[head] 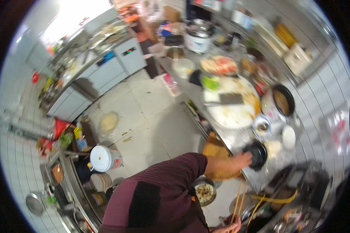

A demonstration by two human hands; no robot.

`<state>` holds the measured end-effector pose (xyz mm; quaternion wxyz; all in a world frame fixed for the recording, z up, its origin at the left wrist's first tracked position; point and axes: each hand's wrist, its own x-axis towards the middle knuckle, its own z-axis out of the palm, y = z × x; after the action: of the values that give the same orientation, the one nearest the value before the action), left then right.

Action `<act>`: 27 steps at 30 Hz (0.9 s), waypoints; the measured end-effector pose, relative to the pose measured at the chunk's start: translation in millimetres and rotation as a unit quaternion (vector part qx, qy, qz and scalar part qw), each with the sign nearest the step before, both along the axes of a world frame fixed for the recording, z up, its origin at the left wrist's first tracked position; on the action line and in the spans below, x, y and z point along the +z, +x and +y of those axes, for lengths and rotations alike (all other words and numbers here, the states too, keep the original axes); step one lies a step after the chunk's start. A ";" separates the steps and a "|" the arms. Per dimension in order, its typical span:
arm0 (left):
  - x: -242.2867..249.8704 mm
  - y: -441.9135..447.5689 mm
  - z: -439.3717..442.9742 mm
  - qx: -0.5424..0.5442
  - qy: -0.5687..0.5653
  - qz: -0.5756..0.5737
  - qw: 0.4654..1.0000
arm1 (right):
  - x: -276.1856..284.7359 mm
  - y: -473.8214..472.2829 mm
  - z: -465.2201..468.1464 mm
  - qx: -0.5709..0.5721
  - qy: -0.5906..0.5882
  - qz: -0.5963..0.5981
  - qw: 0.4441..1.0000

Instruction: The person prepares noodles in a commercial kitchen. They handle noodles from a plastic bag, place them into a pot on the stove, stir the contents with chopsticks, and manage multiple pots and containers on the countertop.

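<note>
My left hand (pixel 241 162), blurred, reaches from a maroon sleeve to the near rim of a black bowl (pixel 259 155) on the metal counter; whether its fingers grip the rim is unclear. At the bottom edge, my right hand (pixel 235 226) holds a pair of long wooden chopsticks (pixel 239 201), pointing up in the picture. A blue-and-white bowl (pixel 262 127) with dark contents stands just beyond the black bowl. Farther along, a cleaver (pixel 231 99) lies on a round white cutting board (pixel 226 116) beside green vegetable pieces (pixel 211 83).
A stove area with a yellow hose (pixel 275 200) lies at the lower right. A pan of food (pixel 205 193) is low beside my body. A rice cooker (pixel 198 39) and an open cooker (pixel 283 100) stand on the counter. A white lidded bucket (pixel 102 158) is on the floor.
</note>
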<state>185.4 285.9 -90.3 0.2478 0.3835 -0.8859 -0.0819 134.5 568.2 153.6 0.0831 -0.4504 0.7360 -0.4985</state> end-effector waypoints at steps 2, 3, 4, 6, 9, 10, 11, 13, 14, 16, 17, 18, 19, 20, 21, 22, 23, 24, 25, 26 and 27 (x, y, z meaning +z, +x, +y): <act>-0.1 35.5 14.0 -0.016 0.101 0.026 0.994 | -5.4 13.5 -14.1 0.008 0.013 -0.034 0.999; -8.6 62.4 31.0 -0.037 0.152 0.062 0.986 | -12.6 21.7 -20.6 0.019 -0.019 -0.078 0.997; -22.5 90.5 52.0 -0.017 0.198 0.044 0.979 | -16.6 24.8 -23.5 0.030 0.020 -0.029 0.999; -62.4 163.2 99.8 -0.012 0.227 0.100 0.969 | -26.2 30.7 -29.6 0.044 0.089 0.076 0.992; -122.2 284.0 194.4 0.031 0.477 -0.025 0.878 | -43.1 38.7 -40.4 0.093 0.238 0.045 0.966; -131.3 326.4 229.8 -0.010 0.547 0.055 0.835 | -61.9 56.1 -57.1 0.225 0.033 -0.079 0.971; -134.1 361.7 261.5 -0.010 0.622 0.120 0.774 | -68.5 59.7 -61.1 0.239 0.021 -0.068 0.968; -125.1 411.5 312.5 0.106 0.735 0.144 0.654 | -82.1 70.9 -71.0 0.277 -0.005 -0.061 0.959; -117.1 428.4 332.6 0.145 0.758 0.163 0.615 | -88.1 79.1 -77.5 0.290 -0.002 -0.025 0.957; -101.7 448.6 361.3 0.197 0.763 0.203 0.581 | -96.7 101.8 -83.9 0.360 0.006 -0.119 0.925; -95.9 453.4 370.3 0.213 0.755 0.223 0.579 | -98.4 114.1 -86.1 0.387 0.005 -0.124 0.914; -91.6 457.7 376.6 0.229 0.745 0.238 0.580 | -97.8 125.2 -90.6 0.412 -0.016 -0.059 0.909; -90.2 460.5 380.3 0.243 0.731 0.254 0.585 | -96.4 137.8 -97.7 0.439 -0.037 -0.005 0.898; -89.7 466.0 385.3 0.251 0.720 0.265 0.589 | -91.8 147.5 -96.6 0.443 -0.033 0.046 0.895; -91.9 474.8 381.3 0.251 0.716 0.266 0.594 | -88.4 162.1 -91.7 0.446 -0.027 0.073 0.891; -95.2 485.4 376.8 0.251 0.711 0.274 0.597 | -82.9 173.1 -94.5 0.424 -0.016 0.093 0.901; -98.4 498.5 364.5 0.254 0.706 0.274 0.602 | -76.3 182.9 -88.3 0.400 0.006 0.054 0.915; -98.7 516.4 351.2 0.262 0.694 0.268 0.615 | -73.0 199.5 -90.2 0.405 -0.016 0.017 0.914; -97.7 535.2 332.3 0.261 0.681 0.247 0.638 | -69.1 210.9 -91.1 0.413 -0.006 0.044 0.910; -97.1 552.2 311.8 0.262 0.664 0.223 0.664 | -69.3 229.5 -99.7 0.417 -0.071 0.021 0.906; -94.1 570.0 287.3 0.256 0.648 0.192 0.691 | -64.9 243.2 -97.1 0.403 -0.006 -0.004 0.915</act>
<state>755.4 573.2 -184.4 0.1135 0.6367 -0.4135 -0.6409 377.6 471.1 88.7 0.2774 -0.7073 0.4887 -0.4289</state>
